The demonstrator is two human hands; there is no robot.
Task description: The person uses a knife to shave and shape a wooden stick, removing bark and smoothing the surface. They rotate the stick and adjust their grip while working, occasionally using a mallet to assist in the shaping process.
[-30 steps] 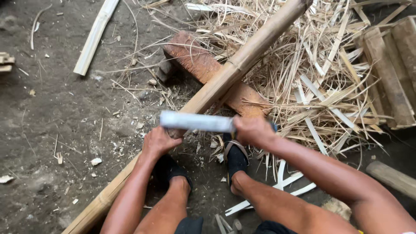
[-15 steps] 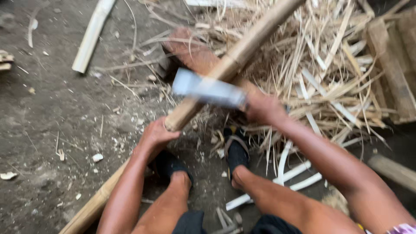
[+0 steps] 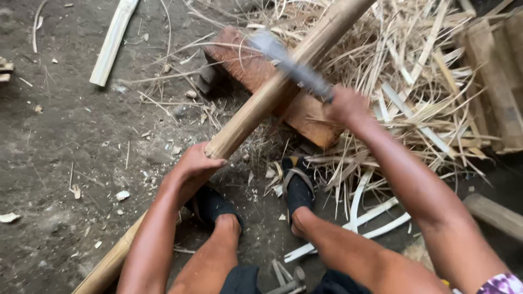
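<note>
The bamboo pole [image 3: 272, 92] lies slanted across the reddish wooden block [image 3: 256, 71], running from the top of the view down past my left knee to the dirt floor [image 3: 65, 141]. My left hand [image 3: 197, 163] is clamped around the pole just below the block, thumb over the top. My right hand [image 3: 346, 104] is closed tight on the handle of the chopping knife [image 3: 289, 62], whose blade sits blurred right at the pole above the block. The two hands are well apart.

The worry I have is the blade glancing off the round, hard skin of the pole and sliding down its length toward my left hand, which grips the same pole near the cut. My feet in dark sandals [image 3: 297, 185] sit just beside the block, so a skidding blade could reach them too. The loose bamboo strips [image 3: 414, 81] heaped to the right could snag the swing, and the pole may roll on the block if my grip slackens.
</note>
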